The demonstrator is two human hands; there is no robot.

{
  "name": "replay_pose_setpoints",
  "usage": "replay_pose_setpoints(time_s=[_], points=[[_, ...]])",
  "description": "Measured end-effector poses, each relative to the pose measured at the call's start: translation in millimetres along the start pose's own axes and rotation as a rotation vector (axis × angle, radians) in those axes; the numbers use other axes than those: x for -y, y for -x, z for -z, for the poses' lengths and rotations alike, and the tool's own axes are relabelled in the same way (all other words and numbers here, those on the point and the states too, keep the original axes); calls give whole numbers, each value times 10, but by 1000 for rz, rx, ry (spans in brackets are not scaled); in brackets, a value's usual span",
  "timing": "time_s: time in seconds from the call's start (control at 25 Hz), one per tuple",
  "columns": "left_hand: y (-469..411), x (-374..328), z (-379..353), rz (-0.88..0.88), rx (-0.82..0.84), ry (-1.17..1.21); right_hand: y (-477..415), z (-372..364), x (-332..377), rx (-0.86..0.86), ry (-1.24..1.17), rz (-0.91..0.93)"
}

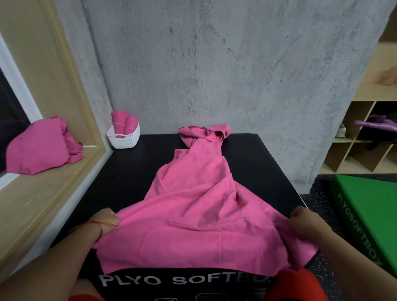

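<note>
Now over the black plyo box (pixel 127 169), gripping the rumpled pink towel (pixel 194 207) spread along its top by the near side edges, with left hand (pixel 105 221) and right hand (pixel 304 221) each curled on cloth, well apart from the white basket (pixel 124 137).

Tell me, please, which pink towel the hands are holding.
The towel spread on the black box: left hand and right hand grip its near edge. The sill heap and basket rolls lie untouched.

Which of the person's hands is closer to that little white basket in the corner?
Left. The left hand grips the pink towel on the same side as the white basket; the right hand grips it across the black box.
</note>
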State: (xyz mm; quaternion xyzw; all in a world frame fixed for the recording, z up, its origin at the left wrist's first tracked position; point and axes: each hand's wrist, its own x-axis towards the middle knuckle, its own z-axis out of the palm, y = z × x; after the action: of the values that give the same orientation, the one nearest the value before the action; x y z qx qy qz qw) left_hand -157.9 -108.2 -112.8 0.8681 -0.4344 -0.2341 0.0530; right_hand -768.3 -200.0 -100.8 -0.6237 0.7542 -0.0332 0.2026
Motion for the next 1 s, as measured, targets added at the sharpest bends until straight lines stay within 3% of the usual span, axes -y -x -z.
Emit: replay_pose_setpoints(time_s=[0.44,0.64,0.84,1.0], points=[[-923,-761,2,-21,25,252,-760,-299,680,-21,-175,67],[-1330,-1272,-53,22,107,523,-1248,-352,1173,20,-268,96],[-1735,-1605,-76,-160,-31,377,-1672,-458,1588,45,-271,166],[-1907,-1595,-29,-142,-120,266,-1840,-433,1556,-48,-274,127]])
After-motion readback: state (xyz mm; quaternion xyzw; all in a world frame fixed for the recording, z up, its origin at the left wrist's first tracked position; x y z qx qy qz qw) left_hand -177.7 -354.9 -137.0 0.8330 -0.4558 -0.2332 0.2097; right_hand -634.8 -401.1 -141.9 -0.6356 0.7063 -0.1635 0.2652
